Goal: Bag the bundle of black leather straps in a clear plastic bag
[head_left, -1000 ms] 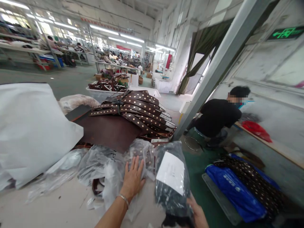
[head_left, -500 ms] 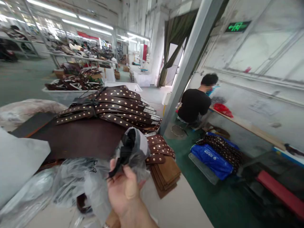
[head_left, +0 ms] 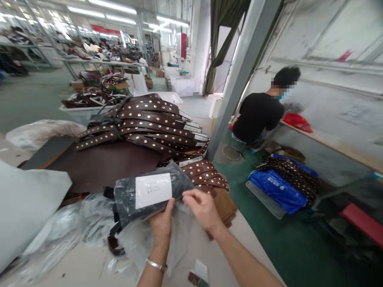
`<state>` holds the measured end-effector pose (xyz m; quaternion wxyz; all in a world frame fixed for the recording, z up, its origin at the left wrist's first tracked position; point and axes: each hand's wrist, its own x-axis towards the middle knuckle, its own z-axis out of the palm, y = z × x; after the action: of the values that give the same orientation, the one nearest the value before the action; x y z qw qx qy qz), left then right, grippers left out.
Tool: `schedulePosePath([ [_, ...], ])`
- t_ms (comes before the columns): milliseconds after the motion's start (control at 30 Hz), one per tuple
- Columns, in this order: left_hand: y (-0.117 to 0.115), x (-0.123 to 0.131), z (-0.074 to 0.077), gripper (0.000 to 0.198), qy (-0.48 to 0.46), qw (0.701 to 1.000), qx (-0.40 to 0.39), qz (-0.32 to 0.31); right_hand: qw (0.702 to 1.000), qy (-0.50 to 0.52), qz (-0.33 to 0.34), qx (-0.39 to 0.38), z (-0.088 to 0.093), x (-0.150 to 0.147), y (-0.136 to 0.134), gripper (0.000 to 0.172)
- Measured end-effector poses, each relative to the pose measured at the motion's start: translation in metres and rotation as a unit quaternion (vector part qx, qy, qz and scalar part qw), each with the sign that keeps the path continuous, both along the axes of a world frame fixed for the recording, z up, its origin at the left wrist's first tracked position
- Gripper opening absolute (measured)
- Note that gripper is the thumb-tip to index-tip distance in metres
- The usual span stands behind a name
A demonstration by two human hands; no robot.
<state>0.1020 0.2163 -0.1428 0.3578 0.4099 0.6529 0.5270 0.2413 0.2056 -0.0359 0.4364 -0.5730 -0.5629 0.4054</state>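
A dark package in a clear plastic bag (head_left: 125,199) lies across my left hand (head_left: 161,225), whose thumb presses on its near edge. On the package's upper face is a white label (head_left: 153,190) with small print. Black straps (head_left: 115,223) hang out past its left end. My right hand (head_left: 202,207) is closed in a pinch at the bag's right end, on the edge of the plastic. Loose clear plastic hangs below, between the two hands. The left hand's fingers are hidden under the package.
Studded brown belts (head_left: 149,123) are heaped on brown sheet material (head_left: 110,163) behind the package. Brown pieces (head_left: 226,205) are stacked to the right. Crumpled plastic (head_left: 56,231) covers the table's left side. A metal post (head_left: 233,79) stands near; a person (head_left: 260,115) sits beyond it.
The package has been turned so its labelled side faces up, and it now lies across my left hand, which has come into view. My right hand has shifted to its right end.
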Motion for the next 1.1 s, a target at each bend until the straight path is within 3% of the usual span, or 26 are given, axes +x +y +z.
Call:
schedulePosePath([
  [33,0.001,0.001,0.002,0.029,0.001,1.000,0.000,0.012,0.999,-0.020,-0.012,0.046,0.001,0.004,0.017,0.035],
  [67,0.001,0.003,0.005,0.028,0.001,1.000,0.000,0.021,0.998,-0.027,0.000,0.065,0.000,0.006,0.035,0.045],
  [100,0.001,0.005,0.008,0.026,0.000,1.000,0.002,0.028,0.996,-0.044,0.021,0.079,-0.002,0.006,0.052,0.059],
  [167,0.002,0.006,0.018,0.027,-0.005,0.999,0.012,0.040,0.992,-0.074,0.064,0.078,-0.006,0.004,0.078,0.069],
  [233,0.009,0.005,0.033,0.033,-0.013,0.998,0.034,0.048,0.991,-0.083,0.074,0.069,-0.008,0.002,0.088,0.059],
  [333,0.030,-0.003,0.060,0.055,-0.022,0.995,0.087,0.037,0.995,-0.073,0.043,0.057,-0.007,0.004,0.081,0.039],
  [433,0.060,-0.012,0.074,0.062,-0.014,0.994,0.109,-0.005,0.995,-0.076,-0.021,0.066,-0.011,0.006,0.073,0.037],
  [600,0.099,-0.008,0.053,0.058,0.052,0.995,0.078,-0.029,0.984,-0.112,-0.092,0.106,-0.040,-0.010,0.095,0.032],
  [700,0.097,-0.004,0.042,0.063,0.067,0.994,0.072,-0.039,0.981,-0.114,-0.094,0.124,-0.051,-0.010,0.105,0.034],
  [767,0.077,-0.008,0.043,0.069,0.063,0.995,0.061,-0.038,0.984,-0.107,-0.079,0.120,-0.052,0.001,0.094,0.039],
  [867,0.019,-0.030,0.055,0.072,0.046,0.997,0.051,-0.042,0.987,-0.108,-0.069,0.092,-0.049,0.029,0.052,0.047],
  [1000,-0.089,-0.091,0.072,0.063,0.046,0.999,-0.003,-0.012,0.989,-0.132,-0.060,0.020,-0.060,0.064,-0.029,0.047],
  [1100,-0.186,-0.139,0.077,0.051,0.088,0.987,-0.104,0.084,0.988,-0.148,-0.033,-0.042,-0.081,0.082,-0.093,0.045],
])
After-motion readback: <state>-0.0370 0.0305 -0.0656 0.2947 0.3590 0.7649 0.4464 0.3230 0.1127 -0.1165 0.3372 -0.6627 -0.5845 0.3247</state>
